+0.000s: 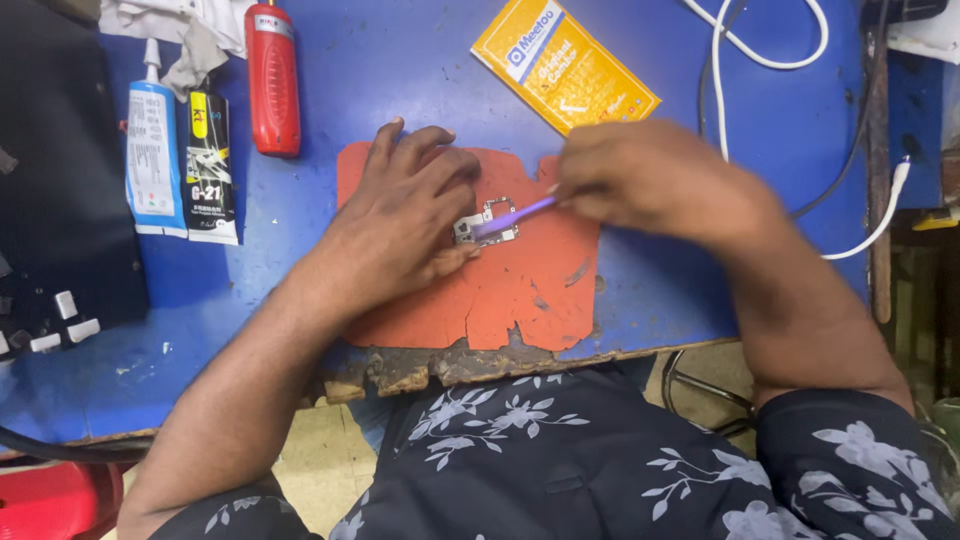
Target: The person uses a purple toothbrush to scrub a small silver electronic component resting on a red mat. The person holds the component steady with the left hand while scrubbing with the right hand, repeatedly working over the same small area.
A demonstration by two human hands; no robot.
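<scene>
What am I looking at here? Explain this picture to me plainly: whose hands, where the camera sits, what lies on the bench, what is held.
The one picture comes from a camera worn on a person's head, looking down at their own bare hands over a blue workbench. The left hand presses a small circuit board down on a worn orange mat. The right hand holds a thin purple tool, its tip on the board. Farther back lie a red canister, a blue-and-white tube, a black tube, a yellow packet and white cables. A black device lies at the left edge.
</scene>
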